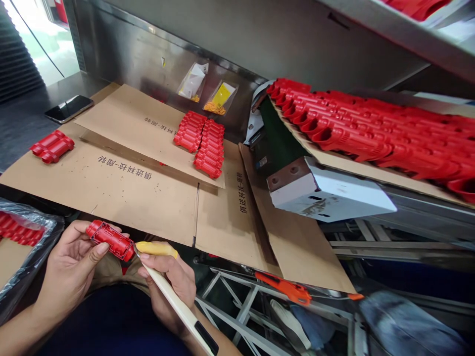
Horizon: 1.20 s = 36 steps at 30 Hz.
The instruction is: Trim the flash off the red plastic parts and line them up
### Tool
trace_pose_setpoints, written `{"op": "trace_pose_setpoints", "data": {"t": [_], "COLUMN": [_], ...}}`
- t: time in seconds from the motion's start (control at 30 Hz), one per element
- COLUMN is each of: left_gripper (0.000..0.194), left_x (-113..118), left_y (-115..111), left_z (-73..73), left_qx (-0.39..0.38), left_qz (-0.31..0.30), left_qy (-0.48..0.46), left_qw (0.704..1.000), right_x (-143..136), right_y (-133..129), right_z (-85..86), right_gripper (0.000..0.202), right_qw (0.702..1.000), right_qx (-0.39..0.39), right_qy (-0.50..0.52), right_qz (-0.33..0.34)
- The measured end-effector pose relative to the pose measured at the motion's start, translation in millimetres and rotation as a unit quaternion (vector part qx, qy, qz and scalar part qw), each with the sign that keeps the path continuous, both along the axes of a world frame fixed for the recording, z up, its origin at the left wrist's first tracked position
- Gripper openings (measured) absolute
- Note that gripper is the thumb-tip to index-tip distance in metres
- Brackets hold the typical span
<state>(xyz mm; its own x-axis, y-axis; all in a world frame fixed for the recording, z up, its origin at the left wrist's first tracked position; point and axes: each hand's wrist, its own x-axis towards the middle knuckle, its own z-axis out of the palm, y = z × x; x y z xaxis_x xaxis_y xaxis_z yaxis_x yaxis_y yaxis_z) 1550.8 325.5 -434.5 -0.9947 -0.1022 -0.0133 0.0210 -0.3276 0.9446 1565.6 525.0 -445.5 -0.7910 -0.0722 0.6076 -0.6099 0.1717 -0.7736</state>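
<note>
Both hands work at the lower left of the frame as I watch through the head camera. On the left side, my left hand (pixel 72 267) grips a red ribbed plastic housing (pixel 113 241) between thumb and fingers, tilted down toward the right. My right hand (pixel 172 282), just beside it, is closed around a cream-handled trimming tool (pixel 174 301), its thin metal tip at the housing's right end; I cannot tell whether it bites. One digit of that hand wears a yellow finger cot (pixel 158 248).

Along the left edge, a plastic-lined bin (pixel 55 225) holds more red parts. Higher up, a smartphone (pixel 70 109) lies flat near the cardboard sheets (pixel 159 207), and a small red piece (pixel 52 147) rests on the board at left. Toward the upper centre, clustered red housings (pixel 208 143) sit on the top sheet, with two clear bags (pixel 221 98) of yellow bits behind them. At lower centre-right I see an orange-handled tool (pixel 285 288) by the board's edge. Across the upper right, rows of red tubular parts (pixel 345 123) lie on a cardboard-lined shelf above a white metal bracket (pixel 326 193).
</note>
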Motion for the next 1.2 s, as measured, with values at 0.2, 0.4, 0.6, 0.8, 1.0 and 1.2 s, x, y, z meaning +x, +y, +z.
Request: {"op": "trace_pose_setpoints", "data": {"t": [0.2, 0.4, 0.6, 0.8, 1.0, 1.2], "left_gripper": [0.023, 0.029, 0.029, 0.024, 0.023, 0.021], "left_x": [0.0, -7.3, -2.9, 0.3, -0.6, -0.9], "left_y": [-1.8, 3.3, 0.7, -4.0, -0.2, -1.2], "left_z": [-3.8, 1.7, -3.0, -4.5, 0.5, -0.2], "left_qx": [-0.056, 0.038, -0.016, -0.066, -0.065, -0.063], "left_qz": [0.011, -0.028, -0.04, -0.026, -0.027, -0.027], "left_qy": [0.005, -0.079, -0.029, -0.003, -0.003, 0.005], "left_qw": [0.998, 0.996, 0.999, 0.997, 0.997, 0.998], "right_x": [-11.2, -18.9, -21.4, -11.7, -6.2, -4.8], "right_y": [7.2, 14.0, 7.5, 8.7, 7.0, 4.0], "right_z": [4.3, 1.0, -1.9, 2.5, 0.8, -2.1], "right_gripper": [0.021, 0.02, 0.014, 0.011, 0.024, 0.023], "right_qw": [0.999, 0.98, 0.944, 0.991, 1.0, 1.0], "right_qx": [0.036, 0.147, -0.201, -0.084, 0.007, 0.005], "right_qy": [0.01, 0.134, -0.233, -0.086, 0.007, 0.013], "right_qz": [0.023, 0.022, 0.114, 0.052, 0.027, 0.021]}}
